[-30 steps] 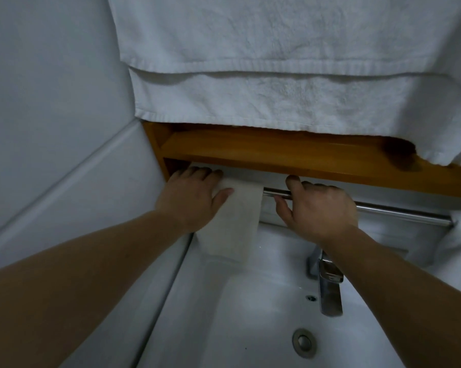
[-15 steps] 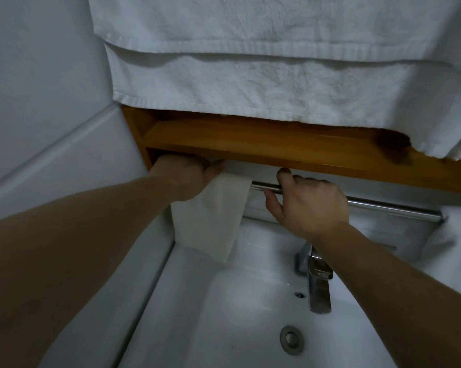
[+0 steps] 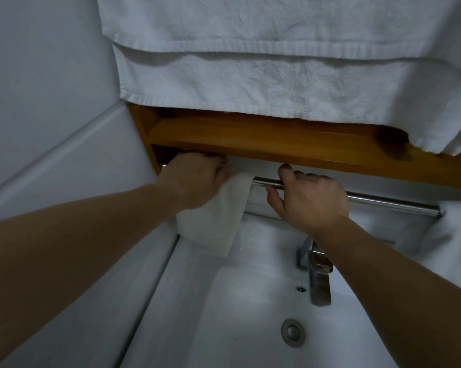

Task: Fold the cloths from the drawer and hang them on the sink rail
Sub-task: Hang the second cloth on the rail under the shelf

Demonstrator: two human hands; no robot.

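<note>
Over a white ceramic sink basin [image 3: 224, 314], seen from above, two bare forearms reach toward the far wall. A thin polished metal rail [image 3: 383, 201] runs left to right just under an orange-brown wooden shelf [image 3: 277, 144]. A small folded off-white cloth [image 3: 218, 219] hangs over the left end of the rail, its lower edge dangling above the basin's far left corner. The left hand [image 3: 195, 179] lies on top of the cloth where it crosses the rail, palm down, fingers reaching over and behind it under the shelf; the fingertips are hidden, so whether they pinch the cloth cannot be told. The right hand [image 3: 307, 200] is just right of the cloth, fingers curled over the bare rail with the thumb below it, not touching the cloth. Near the right wrist stands a chrome faucet [image 3: 317, 277], with a round metal drain [image 3: 292, 332] nearer in the basin. Above the shelf hangs a large white terry towel [image 3: 277, 62], doubled over. More white fabric [image 3: 457, 235] sits at the far right edge.
</note>
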